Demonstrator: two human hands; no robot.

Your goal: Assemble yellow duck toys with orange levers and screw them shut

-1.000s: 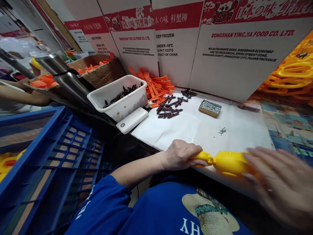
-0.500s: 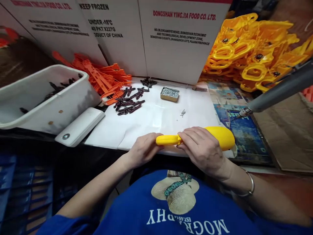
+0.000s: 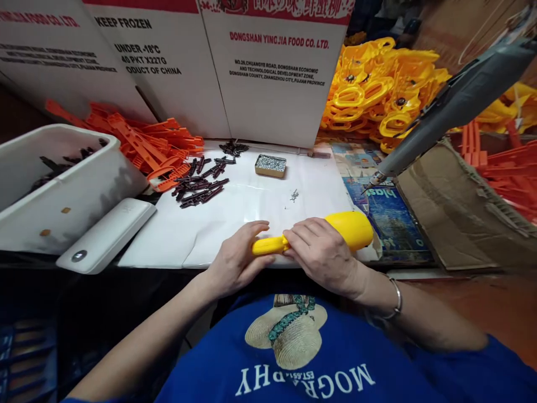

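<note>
A yellow plastic piece (image 3: 350, 228) with a narrow handle end and a broad rounded end lies sideways across the front of the white work surface. My right hand (image 3: 321, 254) is wrapped over its middle, hiding that part. My left hand (image 3: 237, 254) is around the handle end, thumb below and fingers above, spread apart with a gap over the handle. Beyond them are a small pile of screws (image 3: 294, 195) and a shallow tin (image 3: 271, 165) full of small metal pieces. Dark narrow plastic parts (image 3: 203, 190) lie to the left.
A grey electric screwdriver (image 3: 444, 112) hangs at the right, tip down. At the left stand a white bin (image 3: 79, 173) and a white power bank (image 3: 109, 232). Orange parts (image 3: 138, 143) and yellow parts (image 3: 377, 89) are heaped behind. White cartons (image 3: 268, 106) wall the back; a cardboard box (image 3: 453, 218) sits right.
The view has shifted to the right. My left fingers have spread from their grip on the handle end, while my right hand keeps hold of the yellow piece, which is slightly tilted.
</note>
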